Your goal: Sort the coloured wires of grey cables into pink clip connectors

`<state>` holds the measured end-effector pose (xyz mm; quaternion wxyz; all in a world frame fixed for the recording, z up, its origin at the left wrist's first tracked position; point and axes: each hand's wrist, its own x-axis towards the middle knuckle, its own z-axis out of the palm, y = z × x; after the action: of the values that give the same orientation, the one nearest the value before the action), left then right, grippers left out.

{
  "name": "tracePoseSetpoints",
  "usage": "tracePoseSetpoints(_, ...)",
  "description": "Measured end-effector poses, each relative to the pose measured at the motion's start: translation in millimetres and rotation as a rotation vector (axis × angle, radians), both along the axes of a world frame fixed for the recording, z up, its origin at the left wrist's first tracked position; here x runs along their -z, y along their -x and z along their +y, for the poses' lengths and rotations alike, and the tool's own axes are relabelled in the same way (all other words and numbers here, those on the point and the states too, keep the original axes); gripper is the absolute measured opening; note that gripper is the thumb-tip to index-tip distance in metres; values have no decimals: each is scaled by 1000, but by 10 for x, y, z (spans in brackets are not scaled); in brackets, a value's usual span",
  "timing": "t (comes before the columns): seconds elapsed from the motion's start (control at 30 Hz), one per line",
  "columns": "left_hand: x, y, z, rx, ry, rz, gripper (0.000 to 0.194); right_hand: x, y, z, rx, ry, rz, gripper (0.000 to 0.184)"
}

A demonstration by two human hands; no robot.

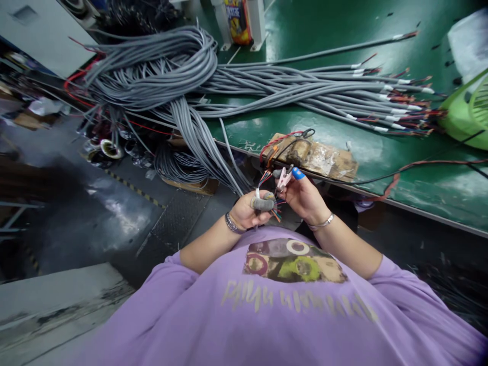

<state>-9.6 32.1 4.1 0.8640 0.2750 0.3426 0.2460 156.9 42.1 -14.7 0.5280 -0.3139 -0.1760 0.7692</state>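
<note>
Grasping coloured wires (277,211) in the clenched fingers of the left hand (249,209) and pinching a pink clip (283,179) near them in the fingers of the right hand (305,199), just off the near edge of a green table (324,30). Wearing a blue cover (298,174) on one right finger, close to a brown cardboard block (335,161) and long grey cables (152,71).
</note>
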Motion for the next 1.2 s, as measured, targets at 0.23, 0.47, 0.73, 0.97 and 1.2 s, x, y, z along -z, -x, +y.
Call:
tracePoseSetpoints(0.23,25,-104,132,11,95,-82,15,31,30,12,18,52,19,45)
tracePoseSetpoints(0.47,113,-102,142,23,118,-109,8,57,120,63,118,90,69,43)
tracePoseSetpoints(0.73,179,-96,123,45,114,-106,11,14,149,58,169,114,112,40)
tracePoseSetpoints(0.97,94,-79,25,-42,54,-57,21,40,41,25,11,74,115,54)
tracePoseSetpoints(1.2,-42,-131,-258,-157,-149,136,40,21,-71,-49,-64,14,71,54)
